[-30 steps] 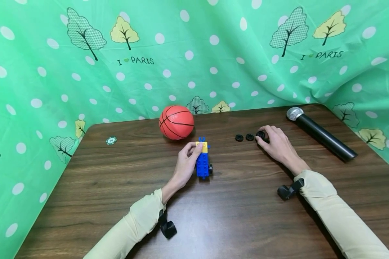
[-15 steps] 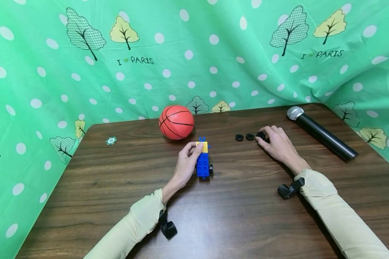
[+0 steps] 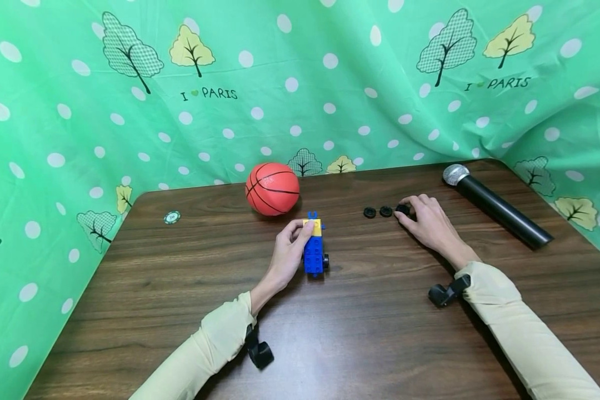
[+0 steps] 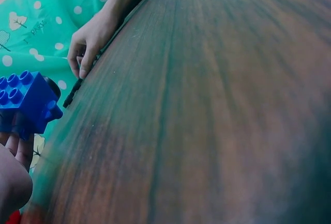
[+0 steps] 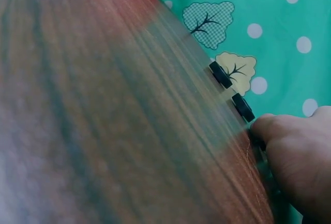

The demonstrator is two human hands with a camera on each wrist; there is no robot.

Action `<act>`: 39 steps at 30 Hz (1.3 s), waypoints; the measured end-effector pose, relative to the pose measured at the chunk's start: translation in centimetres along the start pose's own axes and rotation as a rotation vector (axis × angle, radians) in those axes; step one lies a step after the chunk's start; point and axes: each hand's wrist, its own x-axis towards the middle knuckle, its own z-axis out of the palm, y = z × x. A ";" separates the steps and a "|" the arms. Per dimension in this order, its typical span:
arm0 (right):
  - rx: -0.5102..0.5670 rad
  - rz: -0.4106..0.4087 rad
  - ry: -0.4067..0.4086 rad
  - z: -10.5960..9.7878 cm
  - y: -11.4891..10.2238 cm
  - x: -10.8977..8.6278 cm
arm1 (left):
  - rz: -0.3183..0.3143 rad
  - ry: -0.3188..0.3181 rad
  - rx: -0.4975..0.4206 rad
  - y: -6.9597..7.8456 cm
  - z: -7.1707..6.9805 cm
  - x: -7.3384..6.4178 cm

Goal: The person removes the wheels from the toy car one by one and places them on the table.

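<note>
My left hand grips a toy car of building blocks by its yellow front block, thumb on top. The rest of the car is blue, with a black wheel showing on its right side near the rear. In the left wrist view its blue studded block stands at the left edge. To the right, my right hand pinches a black toy wheel at the table surface, mostly hidden by the fingers in the right wrist view. Two more wheels lie beside it in a row.
A red toy basketball stands behind the car. A black microphone with a silver head lies at the far right, a poker chip at the far left. The wooden table meets a green polka-dot curtain at the back.
</note>
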 end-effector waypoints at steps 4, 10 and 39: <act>0.008 0.006 0.003 0.0 0.0 -0.1 | -0.003 -0.001 -0.004 0.0 0.0 0.0; 0.036 0.018 0.027 -0.1 -0.4 -0.4 | -0.007 0.005 -0.027 0.1 0.1 0.0; 0.660 -0.107 -0.305 2.7 -14.7 -4.3 | 0.044 -0.014 -0.013 0.1 0.7 0.0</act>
